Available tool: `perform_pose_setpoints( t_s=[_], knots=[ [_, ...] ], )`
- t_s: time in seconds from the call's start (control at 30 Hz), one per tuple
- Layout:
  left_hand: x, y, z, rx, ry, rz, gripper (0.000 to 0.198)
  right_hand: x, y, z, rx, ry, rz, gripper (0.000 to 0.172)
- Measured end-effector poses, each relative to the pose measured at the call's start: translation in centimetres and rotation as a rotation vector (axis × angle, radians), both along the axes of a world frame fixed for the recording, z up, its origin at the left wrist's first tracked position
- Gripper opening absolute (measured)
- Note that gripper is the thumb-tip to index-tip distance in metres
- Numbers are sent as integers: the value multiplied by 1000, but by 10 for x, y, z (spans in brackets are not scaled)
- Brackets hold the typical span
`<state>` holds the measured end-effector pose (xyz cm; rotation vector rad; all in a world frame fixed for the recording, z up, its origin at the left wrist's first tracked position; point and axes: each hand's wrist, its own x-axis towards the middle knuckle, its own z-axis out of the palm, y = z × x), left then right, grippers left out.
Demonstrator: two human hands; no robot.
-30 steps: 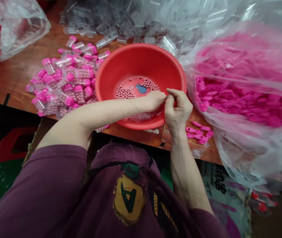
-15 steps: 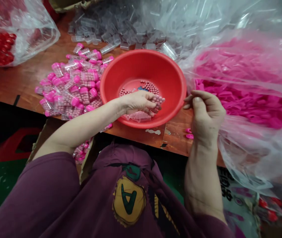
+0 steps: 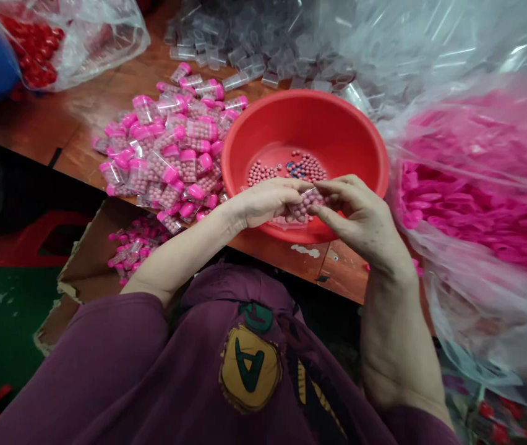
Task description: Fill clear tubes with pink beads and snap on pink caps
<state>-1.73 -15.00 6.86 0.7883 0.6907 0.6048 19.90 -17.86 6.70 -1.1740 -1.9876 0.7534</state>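
Over the near side of a red plastic basin (image 3: 351,123), my left hand (image 3: 268,203) is closed around a small clear plastic container filled with pink beads (image 3: 308,201). The thumb and fingers of my right hand (image 3: 360,216) close on the container's right end. Whether a cap is between those fingers is hidden. Loose pink beads (image 3: 312,168) lie on the basin's bottom, and clear plastic partly shows there below my hands.
Left of the basin is a pile of bead-filled containers with pink caps (image 3: 166,148); more lie in a cardboard box (image 3: 91,247) below. Clear empty containers (image 3: 245,62) are heaped behind. A plastic bag of pink pieces (image 3: 477,204) stands right, a bag of red pieces (image 3: 36,49) far left.
My right hand has moved left from beside the basin's right rim to the container in my left hand. The view has shifted, so the table things appear further right.
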Motion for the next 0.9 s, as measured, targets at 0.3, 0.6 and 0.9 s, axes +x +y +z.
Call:
perform_pose_setpoints(
  t_s=[0.3, 0.6, 0.9],
  knots=[
    [-4, 8, -4, 102, 167, 32, 27, -6, 10, -21, -402, 286, 48, 48],
    [-1, 3, -4, -73, 53, 214, 15, 3, 4, -5, -285, 120, -83, 42],
    [10, -14, -13, -26, 108, 215, 25, 132, -47, -34, -217, -408, -748, 19]
  ],
)
